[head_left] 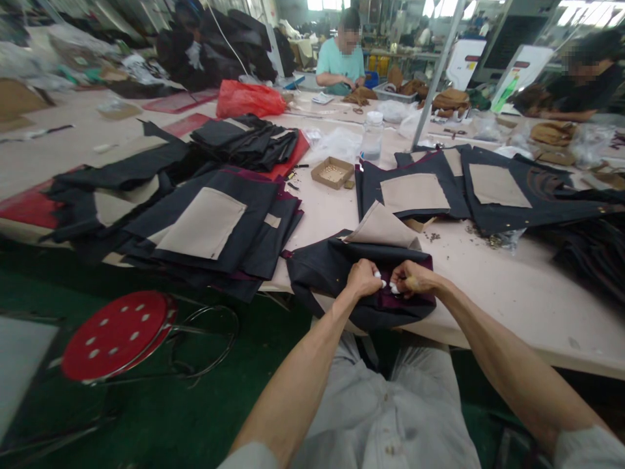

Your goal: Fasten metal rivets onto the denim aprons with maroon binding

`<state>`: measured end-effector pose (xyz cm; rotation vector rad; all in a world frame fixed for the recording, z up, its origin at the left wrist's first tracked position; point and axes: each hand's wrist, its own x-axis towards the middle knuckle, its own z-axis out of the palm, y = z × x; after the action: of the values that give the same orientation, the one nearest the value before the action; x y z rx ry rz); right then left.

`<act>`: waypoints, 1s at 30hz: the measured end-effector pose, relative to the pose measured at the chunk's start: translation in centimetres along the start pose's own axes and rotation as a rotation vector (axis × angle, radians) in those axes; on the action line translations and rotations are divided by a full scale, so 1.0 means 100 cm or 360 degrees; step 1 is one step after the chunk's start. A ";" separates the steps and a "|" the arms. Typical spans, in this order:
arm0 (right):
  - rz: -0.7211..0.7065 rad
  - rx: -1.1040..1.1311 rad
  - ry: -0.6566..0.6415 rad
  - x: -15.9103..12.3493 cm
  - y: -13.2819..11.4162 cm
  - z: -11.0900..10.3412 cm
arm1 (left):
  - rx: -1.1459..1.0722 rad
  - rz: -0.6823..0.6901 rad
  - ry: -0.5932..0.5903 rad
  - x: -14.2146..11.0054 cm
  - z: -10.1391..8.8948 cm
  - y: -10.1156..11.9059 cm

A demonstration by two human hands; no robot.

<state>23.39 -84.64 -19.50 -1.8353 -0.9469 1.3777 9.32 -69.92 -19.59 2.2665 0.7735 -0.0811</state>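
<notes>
At the near edge of a pale worktable (498, 286), a dark sewn fabric piece (317, 264) with maroon lining (390, 302) is laid directly before the wearer. It is touched by the left hand (364, 279) and right hand (411, 279), set close together; their white-covered fingertips are curled inward, though whether anything is gripped cannot be told. Similar pieces (263, 195) are stacked to the left; beyond, a shallow cardboard box (325, 180) is placed near a clear plastic jar (372, 140).

Table (517, 290): fabric stack (209, 221) left | panels (415, 192) back-right | cloth piece (322, 260) front-centre | tray (325, 180) behind piece | bottle (372, 137) behind-right of tray
</notes>
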 end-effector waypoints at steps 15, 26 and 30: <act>0.0354 -0.0618 0.0151 0.030 -0.011 0.003 | -0.0023 -0.0028 0.0081 0.007 0.010 -0.004; -0.0224 -0.0292 0.0596 -0.027 0.015 0.015 | 0.0014 0.0250 0.0838 -0.066 0.002 0.012; -0.0573 -0.0548 0.0903 -0.076 0.043 0.045 | 0.0186 0.0102 0.1017 -0.116 0.018 0.016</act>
<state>18.30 -93.05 -20.37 -2.0131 -1.1698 0.4522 1.01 -77.83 -16.74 2.4438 1.0320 0.6730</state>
